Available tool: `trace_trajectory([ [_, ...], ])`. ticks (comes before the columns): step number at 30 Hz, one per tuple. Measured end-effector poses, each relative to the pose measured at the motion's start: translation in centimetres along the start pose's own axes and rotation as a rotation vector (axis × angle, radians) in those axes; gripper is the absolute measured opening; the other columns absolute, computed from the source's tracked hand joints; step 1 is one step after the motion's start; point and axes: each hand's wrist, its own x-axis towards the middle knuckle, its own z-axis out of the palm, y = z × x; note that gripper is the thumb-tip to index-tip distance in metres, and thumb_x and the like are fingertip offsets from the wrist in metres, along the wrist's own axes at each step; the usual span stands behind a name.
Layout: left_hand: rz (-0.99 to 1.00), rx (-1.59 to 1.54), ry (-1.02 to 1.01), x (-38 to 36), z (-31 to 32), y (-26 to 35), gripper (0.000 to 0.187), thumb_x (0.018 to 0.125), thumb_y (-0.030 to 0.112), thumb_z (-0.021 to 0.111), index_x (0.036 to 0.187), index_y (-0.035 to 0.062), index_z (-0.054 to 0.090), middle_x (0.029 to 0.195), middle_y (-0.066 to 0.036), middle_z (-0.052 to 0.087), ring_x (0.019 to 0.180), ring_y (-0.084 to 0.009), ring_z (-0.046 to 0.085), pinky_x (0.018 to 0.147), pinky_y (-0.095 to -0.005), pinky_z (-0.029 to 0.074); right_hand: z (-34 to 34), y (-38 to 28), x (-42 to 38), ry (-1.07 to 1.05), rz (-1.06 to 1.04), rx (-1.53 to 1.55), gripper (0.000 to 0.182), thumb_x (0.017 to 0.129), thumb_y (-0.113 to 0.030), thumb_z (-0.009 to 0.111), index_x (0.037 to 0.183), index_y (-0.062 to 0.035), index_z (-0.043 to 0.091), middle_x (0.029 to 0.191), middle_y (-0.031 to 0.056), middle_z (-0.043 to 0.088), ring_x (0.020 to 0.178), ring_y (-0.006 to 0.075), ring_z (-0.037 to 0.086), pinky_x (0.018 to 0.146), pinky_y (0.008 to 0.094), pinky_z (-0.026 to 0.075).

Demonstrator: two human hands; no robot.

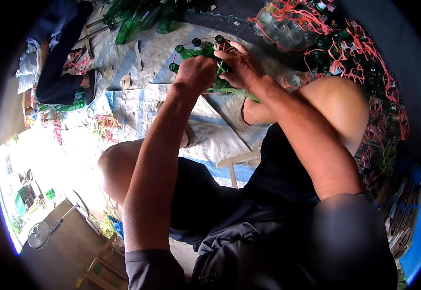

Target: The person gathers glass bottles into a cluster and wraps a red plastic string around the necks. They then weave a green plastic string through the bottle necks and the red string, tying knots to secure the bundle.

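Observation:
A cluster of green glass bottles stands upright before me, with a red string running round the necks. My left hand is closed in a fist right over the near bottles. Beside it, my right hand has its fingers curled by the bottle necks, the thumb lower down. A green string shows between the two hands, and both appear to grip it. Its loose ends trail below my right hand. My fingertips partly hide the bottles and the string.
More green bottles lie at the top. Bottles tied with red string crowd the right side, near clear glass. Another person's leg is at the left. A striped tarp covers the floor; a wooden piece lies between my legs.

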Motion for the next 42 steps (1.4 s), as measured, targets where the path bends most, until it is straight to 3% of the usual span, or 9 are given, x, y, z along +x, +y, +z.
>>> trace_trajectory([
  [2, 0.038, -0.032, -0.059, 0.7, -1.6, -0.3, 0.012, 0.087, 0.014, 0.071, 0.095, 0.0055, 0.076, 0.092, -0.016, 0.078, 0.088, -0.0339, 0.078, 0.076, -0.044, 0.064, 0.0, -0.4, -0.2, 0.054, 0.011, -0.024, 0.062, 0.074, -0.021, 0.085, 0.131, -0.0136, 0.062, 0.117, 0.014, 0.075, 0.124, 0.0318, 0.065, 0.124, 0.0431, 0.034],
  [5, 0.091, 0.001, -0.047, 2.5, -0.3, -1.4, 0.019, 0.085, 0.025, 0.075, 0.085, 0.0058, 0.076, 0.086, -0.014, 0.076, 0.085, -0.0333, 0.077, 0.073, -0.0461, 0.063, -0.2, -0.3, 0.0, -0.032, 0.065, -0.017, 0.064, 0.072, -0.023, 0.089, 0.13, -0.0146, 0.063, 0.128, 0.0132, 0.07, 0.132, 0.0359, 0.058, 0.119, 0.0439, 0.041],
  [10, 0.067, -0.072, -0.098, 3.5, -1.0, -2.1, 0.019, 0.086, 0.024, 0.073, 0.094, 0.0086, 0.08, 0.093, -0.015, 0.077, 0.094, -0.034, 0.076, 0.083, -0.0467, 0.062, -0.6, -0.4, -0.1, -0.026, 0.06, 0.047, 0.063, 0.071, -0.019, 0.087, 0.129, -0.0144, 0.063, 0.134, 0.0129, 0.066, 0.135, 0.0391, 0.053, 0.114, 0.0447, 0.046],
  [13, 0.054, -0.133, -0.074, 3.8, -0.3, -2.9, 0.018, 0.086, 0.024, 0.073, 0.092, 0.0094, 0.081, 0.093, -0.014, 0.077, 0.093, -0.0324, 0.076, 0.083, -0.0458, 0.062, -0.5, -0.4, -0.1, 0.016, 0.054, 0.04, 0.062, 0.071, -0.017, 0.086, 0.128, -0.0138, 0.063, 0.133, 0.0128, 0.066, 0.133, 0.0388, 0.054, 0.113, 0.0449, 0.047],
  [16, -0.041, -0.269, -0.186, 4.0, -0.4, -3.4, 0.023, 0.088, 0.021, 0.07, 0.104, 0.0094, 0.081, 0.102, -0.016, 0.078, 0.1, -0.0337, 0.076, 0.09, -0.0474, 0.06, 0.1, -0.1, -0.3, 0.114, -0.007, 0.03, 0.063, 0.071, -0.017, 0.086, 0.129, -0.0139, 0.062, 0.131, 0.0138, 0.068, 0.134, 0.0369, 0.054, 0.116, 0.0444, 0.044],
  [19, -0.037, -0.332, -0.196, 3.8, -0.5, -3.8, 0.019, 0.088, 0.024, 0.072, 0.097, 0.0113, 0.083, 0.098, -0.016, 0.078, 0.099, -0.0323, 0.076, 0.088, -0.0457, 0.06, 0.3, 0.2, -0.2, 0.065, 0.002, -0.01, 0.069, 0.071, -0.014, 0.086, 0.135, -0.0148, 0.061, 0.137, 0.0121, 0.067, 0.136, 0.0345, 0.054, 0.114, 0.0432, 0.047],
  [26, -0.013, -0.312, -0.047, 3.1, 1.7, -4.4, 0.022, 0.089, 0.032, 0.074, 0.093, 0.0117, 0.083, 0.092, -0.015, 0.077, 0.093, -0.0346, 0.076, 0.086, -0.0467, 0.06, -1.0, -0.5, 0.2, -0.042, 0.129, 0.001, 0.063, 0.075, -0.022, 0.084, 0.135, -0.0131, 0.066, 0.132, 0.0116, 0.071, 0.141, 0.0315, 0.051, 0.115, 0.0415, 0.046],
  [33, -0.065, -0.352, -0.029, 2.7, 2.3, -4.4, 0.02, 0.089, 0.03, 0.073, 0.09, 0.0123, 0.082, 0.093, -0.016, 0.077, 0.095, -0.0366, 0.075, 0.085, -0.0491, 0.06, -0.9, -0.8, 0.1, -0.058, 0.146, -0.016, 0.059, 0.08, -0.028, 0.081, 0.135, -0.012, 0.066, 0.129, 0.0125, 0.072, 0.144, 0.0314, 0.048, 0.115, 0.0418, 0.046],
  [42, -0.271, -0.313, 0.102, 1.6, 3.6, -3.1, 0.021, 0.088, 0.033, 0.073, 0.092, 0.0138, 0.081, 0.092, -0.016, 0.077, 0.09, -0.038, 0.076, 0.079, -0.0501, 0.062, -0.4, -0.5, 0.1, -0.034, 0.117, -0.028, 0.055, 0.081, -0.026, 0.081, 0.132, -0.0131, 0.067, 0.124, 0.0115, 0.075, 0.14, 0.0317, 0.052, 0.114, 0.0426, 0.047],
])
